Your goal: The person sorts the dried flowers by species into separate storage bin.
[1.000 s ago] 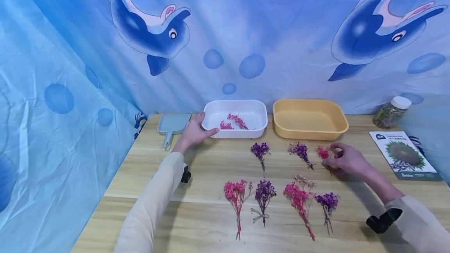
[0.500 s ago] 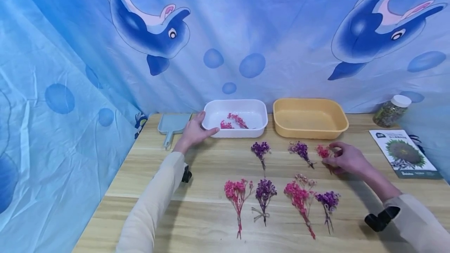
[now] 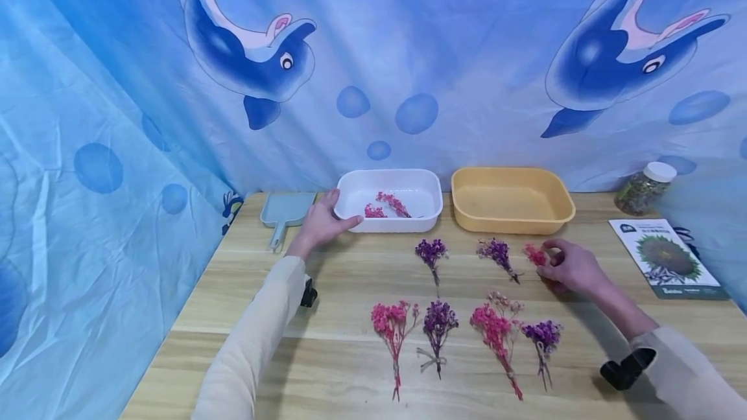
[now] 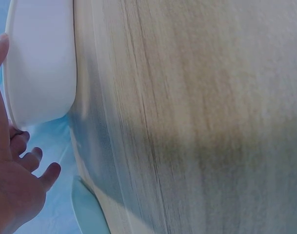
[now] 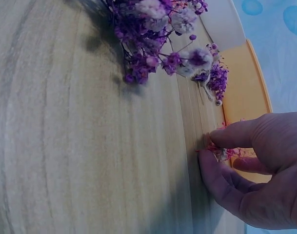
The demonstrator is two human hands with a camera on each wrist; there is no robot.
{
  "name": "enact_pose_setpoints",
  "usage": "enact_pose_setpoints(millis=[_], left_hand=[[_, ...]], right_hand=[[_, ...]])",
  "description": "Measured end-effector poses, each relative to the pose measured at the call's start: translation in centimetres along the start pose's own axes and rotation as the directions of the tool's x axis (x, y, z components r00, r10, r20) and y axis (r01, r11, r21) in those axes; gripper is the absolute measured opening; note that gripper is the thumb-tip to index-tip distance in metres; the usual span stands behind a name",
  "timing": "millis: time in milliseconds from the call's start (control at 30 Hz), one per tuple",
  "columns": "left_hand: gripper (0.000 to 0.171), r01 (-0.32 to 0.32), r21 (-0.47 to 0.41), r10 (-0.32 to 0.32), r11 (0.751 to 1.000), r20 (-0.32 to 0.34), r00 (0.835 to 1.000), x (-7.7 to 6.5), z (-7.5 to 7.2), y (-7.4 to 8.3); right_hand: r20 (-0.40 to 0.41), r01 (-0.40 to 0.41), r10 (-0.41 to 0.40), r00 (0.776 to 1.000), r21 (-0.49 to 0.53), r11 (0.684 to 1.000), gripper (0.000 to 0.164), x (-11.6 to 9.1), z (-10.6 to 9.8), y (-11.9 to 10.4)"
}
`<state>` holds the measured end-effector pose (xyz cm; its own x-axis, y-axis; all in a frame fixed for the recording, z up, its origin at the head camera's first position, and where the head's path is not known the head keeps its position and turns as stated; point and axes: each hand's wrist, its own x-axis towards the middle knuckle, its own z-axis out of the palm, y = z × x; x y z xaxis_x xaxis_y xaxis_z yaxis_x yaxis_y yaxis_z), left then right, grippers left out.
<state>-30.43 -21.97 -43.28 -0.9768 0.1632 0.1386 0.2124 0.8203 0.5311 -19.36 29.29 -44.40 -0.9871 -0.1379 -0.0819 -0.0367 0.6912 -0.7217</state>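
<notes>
My left hand (image 3: 320,222) holds the left end of a white plastic basin (image 3: 390,224), its thumb at the front rim and the fingers around the corner. Two pink dried-flower sprigs (image 3: 392,202) lie inside. On the right, my right hand (image 3: 574,268) pinches a small pink dried-flower bunch (image 3: 535,255) between thumb and fingertips, low over the table; the hand hides most of its stems. In the right wrist view the pink bunch (image 5: 226,153) shows between the fingers. Beside it lies a purple bunch (image 3: 496,251), with another purple bunch (image 3: 432,253) farther left.
A yellow basin (image 3: 513,224) stands right of the white one. Pink bunches (image 3: 390,319) and purple bunches (image 3: 439,321) form a nearer row. A light-blue dustpan (image 3: 286,209) lies left; a white-lidded jar (image 3: 644,190) and a printed packet (image 3: 668,258) are at right.
The right hand has shifted slightly on the small pink bunch, which tilts a little, and its stem end no longer shows below the fingers. The left hand stays at the white basin.
</notes>
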Motion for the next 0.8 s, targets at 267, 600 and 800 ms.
enact_pose_setpoints(millis=[267,600,800], left_hand=[[0.107,0.0,0.009,0.0,1.0,0.004,1.0,-0.17,0.07,0.06],[0.106,0.004,0.005,-0.004,1.0,-0.002,1.0,-0.02,-0.04,0.09],[0.107,0.014,0.012,-0.014,1.0,0.0,1.0,-0.07,0.02,0.13]], right_hand=[[-0.016,0.072,-0.073,0.997,-0.048,0.996,0.061,0.09,0.06,0.65],[0.003,0.08,-0.08,0.997,0.026,0.996,0.059,0.1,-0.23,0.39],[0.002,0.087,-0.087,0.996,0.053,0.995,0.057,-0.18,-0.36,0.45]])
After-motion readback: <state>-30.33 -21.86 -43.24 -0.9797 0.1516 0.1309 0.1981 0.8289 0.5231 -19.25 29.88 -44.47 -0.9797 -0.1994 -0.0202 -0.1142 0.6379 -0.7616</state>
